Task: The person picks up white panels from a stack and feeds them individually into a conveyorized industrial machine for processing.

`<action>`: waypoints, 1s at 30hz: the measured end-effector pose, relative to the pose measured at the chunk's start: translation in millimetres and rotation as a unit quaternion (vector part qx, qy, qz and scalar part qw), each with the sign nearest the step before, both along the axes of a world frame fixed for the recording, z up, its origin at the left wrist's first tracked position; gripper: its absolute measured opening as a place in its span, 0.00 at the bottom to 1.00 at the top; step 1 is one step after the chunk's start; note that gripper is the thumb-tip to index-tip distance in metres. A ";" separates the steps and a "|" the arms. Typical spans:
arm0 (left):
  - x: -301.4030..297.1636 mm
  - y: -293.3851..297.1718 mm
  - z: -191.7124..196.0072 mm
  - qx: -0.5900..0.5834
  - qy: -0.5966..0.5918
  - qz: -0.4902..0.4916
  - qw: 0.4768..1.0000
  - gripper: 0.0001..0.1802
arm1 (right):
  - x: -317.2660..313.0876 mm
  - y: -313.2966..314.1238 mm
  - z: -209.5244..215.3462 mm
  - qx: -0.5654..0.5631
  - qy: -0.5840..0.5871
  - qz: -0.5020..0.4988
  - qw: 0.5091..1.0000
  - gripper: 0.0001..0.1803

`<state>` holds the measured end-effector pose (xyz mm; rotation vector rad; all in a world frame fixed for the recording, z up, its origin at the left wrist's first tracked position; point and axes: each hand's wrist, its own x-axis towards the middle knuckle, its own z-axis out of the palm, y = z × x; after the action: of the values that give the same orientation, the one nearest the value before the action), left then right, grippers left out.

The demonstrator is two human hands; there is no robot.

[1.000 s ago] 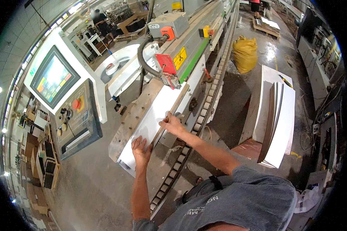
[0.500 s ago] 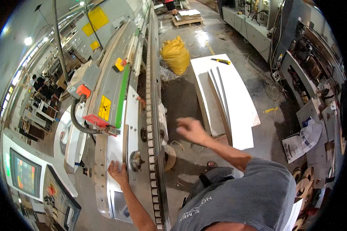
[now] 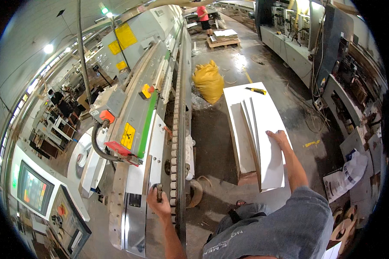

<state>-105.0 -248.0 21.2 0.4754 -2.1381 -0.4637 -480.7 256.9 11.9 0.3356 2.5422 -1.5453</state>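
Note:
My left hand [image 3: 159,206] is at the near side of the long grey machine, its fingers closed around a dark knob [image 3: 159,193] on the metal bed. Over on the right, my right hand [image 3: 279,139] is on a long white panel [image 3: 270,166] near its right edge. The thumb side lies on the panel's face, and the other fingers are partly hidden. This panel is in a stack beside several narrow upright-edged boards [image 3: 249,121]. A yellow and black utility knife [image 3: 256,90] lies on the far end of the stack.
A roller track [image 3: 173,168] runs along the machine's near side. Beyond the stack stand a yellow sack [image 3: 208,82] and a pallet of boards [image 3: 223,41], with a person [image 3: 202,16] near it. A control screen [image 3: 33,190] is at left; a white bag [image 3: 345,172] lies at right.
My left hand has left the light strip on the machine bed and moved right to the knob. My right hand has swung right from above the floor onto the white panel. The view has shifted.

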 end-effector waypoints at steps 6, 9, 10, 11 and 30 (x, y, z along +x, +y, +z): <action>18.1 18.9 -21.6 0.033 -0.025 0.015 0.999 0.23 | -21.9 27.0 -40.8 0.008 0.009 -0.071 0.997 0.48; 41.8 22.5 -30.8 0.085 -0.038 0.075 0.993 0.21 | -17.2 23.7 -24.9 -0.021 -0.008 -0.035 0.999 0.44; 46.6 22.2 -34.1 0.093 -0.051 0.091 0.990 0.20 | -13.4 24.0 -25.6 -0.019 0.006 -0.048 0.999 0.43; 50.1 21.7 -36.8 0.101 -0.063 0.108 0.987 0.20 | -16.2 30.2 -29.3 -0.070 -0.009 -0.033 0.997 0.40; -30.3 155.9 148.1 -0.003 -0.229 -0.169 0.959 0.51 | 137.9 -150.4 64.4 -0.387 0.087 -0.008 0.918 0.23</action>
<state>-135.3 -92.1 169.3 0.2235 -2.6872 -0.5776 -342.8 106.5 76.3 0.1122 1.7946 -2.4942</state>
